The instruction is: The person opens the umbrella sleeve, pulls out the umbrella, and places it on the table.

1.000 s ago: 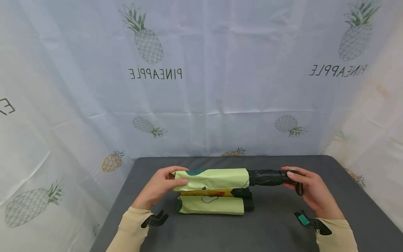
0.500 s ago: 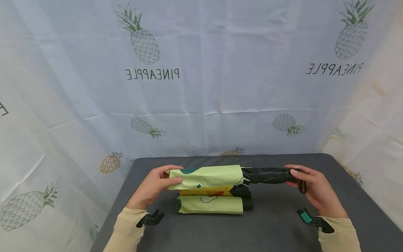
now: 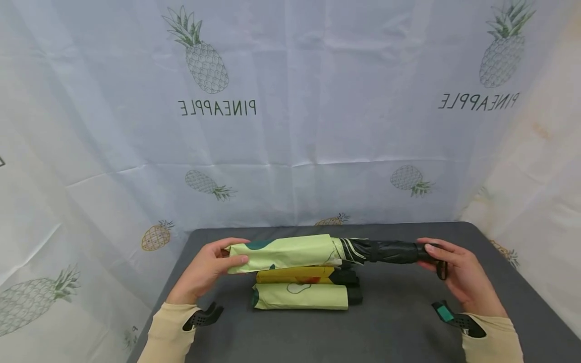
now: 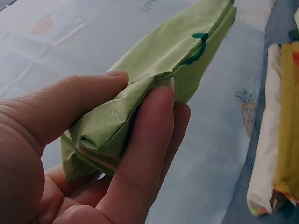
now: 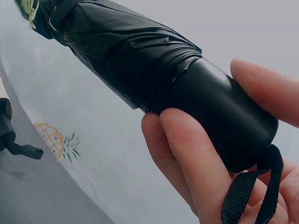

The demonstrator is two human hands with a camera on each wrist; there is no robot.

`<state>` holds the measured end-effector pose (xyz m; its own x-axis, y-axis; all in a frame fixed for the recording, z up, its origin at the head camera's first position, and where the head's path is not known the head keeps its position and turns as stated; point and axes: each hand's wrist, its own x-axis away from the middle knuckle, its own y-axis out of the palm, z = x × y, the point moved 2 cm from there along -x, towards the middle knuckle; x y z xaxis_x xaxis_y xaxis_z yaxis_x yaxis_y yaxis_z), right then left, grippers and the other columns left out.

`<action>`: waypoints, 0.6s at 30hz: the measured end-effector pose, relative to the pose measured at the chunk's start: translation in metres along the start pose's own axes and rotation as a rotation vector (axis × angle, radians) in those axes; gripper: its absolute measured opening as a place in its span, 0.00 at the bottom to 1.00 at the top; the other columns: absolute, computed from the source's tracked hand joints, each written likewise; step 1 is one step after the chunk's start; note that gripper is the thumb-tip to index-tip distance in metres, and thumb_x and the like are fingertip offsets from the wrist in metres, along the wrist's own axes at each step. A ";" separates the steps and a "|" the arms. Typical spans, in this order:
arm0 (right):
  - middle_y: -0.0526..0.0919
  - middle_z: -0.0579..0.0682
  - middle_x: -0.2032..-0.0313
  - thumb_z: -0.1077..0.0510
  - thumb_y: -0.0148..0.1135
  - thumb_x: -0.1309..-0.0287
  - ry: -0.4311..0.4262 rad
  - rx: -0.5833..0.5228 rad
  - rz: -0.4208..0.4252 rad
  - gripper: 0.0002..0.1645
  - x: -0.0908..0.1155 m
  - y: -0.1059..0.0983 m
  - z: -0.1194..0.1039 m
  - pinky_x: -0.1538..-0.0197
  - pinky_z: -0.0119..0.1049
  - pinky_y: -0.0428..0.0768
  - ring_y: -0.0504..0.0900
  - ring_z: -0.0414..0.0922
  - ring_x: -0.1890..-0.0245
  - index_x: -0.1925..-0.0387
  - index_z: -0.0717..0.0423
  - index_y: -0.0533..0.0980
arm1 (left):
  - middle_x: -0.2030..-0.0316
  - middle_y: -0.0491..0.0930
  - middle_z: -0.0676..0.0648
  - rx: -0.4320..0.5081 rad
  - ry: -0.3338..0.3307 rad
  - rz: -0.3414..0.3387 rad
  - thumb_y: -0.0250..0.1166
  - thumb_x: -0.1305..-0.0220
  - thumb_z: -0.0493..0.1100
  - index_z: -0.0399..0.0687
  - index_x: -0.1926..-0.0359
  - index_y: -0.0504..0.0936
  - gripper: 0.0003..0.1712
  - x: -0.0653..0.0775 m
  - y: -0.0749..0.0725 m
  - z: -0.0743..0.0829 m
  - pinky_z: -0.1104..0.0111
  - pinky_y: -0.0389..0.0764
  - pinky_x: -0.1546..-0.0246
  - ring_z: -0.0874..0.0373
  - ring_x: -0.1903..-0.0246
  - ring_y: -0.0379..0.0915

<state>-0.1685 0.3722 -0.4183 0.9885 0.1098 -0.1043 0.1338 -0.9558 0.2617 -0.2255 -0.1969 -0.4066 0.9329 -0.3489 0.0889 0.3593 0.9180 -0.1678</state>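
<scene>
Between the two hands a folded black umbrella [image 3: 392, 252] is held level above the table, partly inside a light green sleeve [image 3: 286, 252]. My left hand [image 3: 204, 269] pinches the sleeve's far-left end, thumb on one side and fingers on the other, as the left wrist view shows on the green cloth [image 4: 154, 60]. My right hand [image 3: 458, 272] grips the black handle [image 5: 219, 107], with a wrist strap [image 5: 252, 191] looping below it. Pale-edged folds of the canopy show where the umbrella leaves the sleeve.
Below the held umbrella lie a yellow-sleeved umbrella [image 3: 295, 275] and a green-sleeved one [image 3: 304, 296] on the dark grey table [image 3: 327, 338]. A pineapple-print curtain [image 3: 290, 126] hangs behind and at both sides.
My left hand has moved left with the sleeve, and my right hand slightly right with the handle. More of the black umbrella shows between them, including its pale-edged folds.
</scene>
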 end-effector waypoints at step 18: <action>0.88 0.37 0.49 0.66 0.55 0.18 0.092 0.006 0.107 0.19 -0.011 -0.059 -0.009 0.48 0.37 0.92 0.93 0.39 0.52 0.45 0.48 0.90 | 0.64 0.85 0.49 -0.003 -0.053 -0.192 0.74 0.29 0.43 0.41 0.31 0.82 0.29 0.031 0.022 -0.029 0.64 0.92 0.60 0.61 0.66 0.82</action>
<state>-0.1870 0.4297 -0.4243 0.9994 0.0313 0.0128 0.0269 -0.9649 0.2613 -0.1881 -0.1926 -0.4363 0.8447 -0.5071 0.1715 0.5307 0.8350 -0.1452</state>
